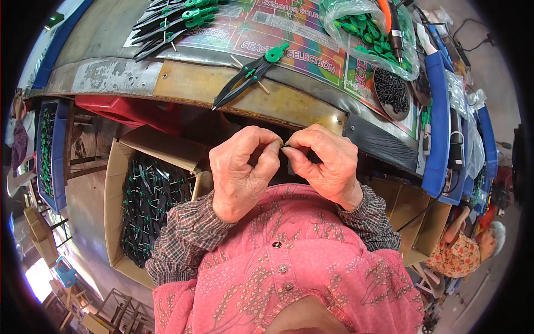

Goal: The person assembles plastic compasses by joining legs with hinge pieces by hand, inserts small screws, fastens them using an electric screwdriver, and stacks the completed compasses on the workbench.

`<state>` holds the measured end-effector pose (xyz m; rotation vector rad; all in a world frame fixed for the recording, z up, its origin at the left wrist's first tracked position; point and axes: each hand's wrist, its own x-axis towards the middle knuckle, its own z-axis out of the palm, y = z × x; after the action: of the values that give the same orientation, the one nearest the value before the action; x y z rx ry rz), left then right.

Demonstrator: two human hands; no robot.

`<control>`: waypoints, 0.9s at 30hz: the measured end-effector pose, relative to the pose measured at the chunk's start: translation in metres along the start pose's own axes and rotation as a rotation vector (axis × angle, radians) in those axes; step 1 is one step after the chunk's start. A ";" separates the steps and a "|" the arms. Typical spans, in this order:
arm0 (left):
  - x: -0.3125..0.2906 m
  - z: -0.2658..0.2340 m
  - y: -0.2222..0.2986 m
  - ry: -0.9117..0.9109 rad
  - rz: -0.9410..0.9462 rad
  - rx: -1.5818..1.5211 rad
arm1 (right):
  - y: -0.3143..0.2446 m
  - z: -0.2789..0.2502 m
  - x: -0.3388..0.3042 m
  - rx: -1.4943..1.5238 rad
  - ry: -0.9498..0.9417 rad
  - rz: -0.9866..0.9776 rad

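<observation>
My left hand (245, 167) and my right hand (328, 161) meet in front of the bench's near edge, both closed in a pinch. Between their fingertips is something tiny and dark, too small to name. Just beyond them, a drawing compass (275, 54) with a green head and black legs lies spread on the bench, its tips over the edge. A thin pale rod crosses its legs. More black-and-green compasses (192, 19) are stacked at the far left of the bench.
A clear bag of green parts (361, 39), a black-and-orange screwdriver-like tool (395, 40) and a dish of small black pieces (391, 92) occupy the bench's right. A cardboard box (114, 206) full of compasses stands lower left. Another person (456, 250) is at far right.
</observation>
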<state>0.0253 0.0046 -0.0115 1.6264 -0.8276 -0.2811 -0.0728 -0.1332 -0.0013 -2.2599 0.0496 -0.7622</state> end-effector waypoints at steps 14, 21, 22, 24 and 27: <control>-0.004 -0.008 -0.006 -0.126 -0.307 -0.212 | 0.000 0.007 -0.003 0.069 0.008 0.039; -0.003 -0.008 -0.008 -0.017 0.122 0.146 | 0.003 0.007 -0.008 0.228 0.017 0.167; -0.004 -0.010 -0.008 -0.016 0.122 0.146 | 0.003 0.007 -0.010 0.313 0.029 0.275; -0.005 -0.012 -0.010 -0.082 -0.043 -0.010 | 0.000 0.005 -0.009 0.380 0.002 0.305; -0.006 -0.014 -0.007 -0.113 -0.237 -0.138 | -0.003 0.005 -0.007 0.492 -0.032 0.396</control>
<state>0.0315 0.0195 -0.0164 1.5895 -0.6841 -0.5893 -0.0768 -0.1263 -0.0055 -1.7200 0.2572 -0.4620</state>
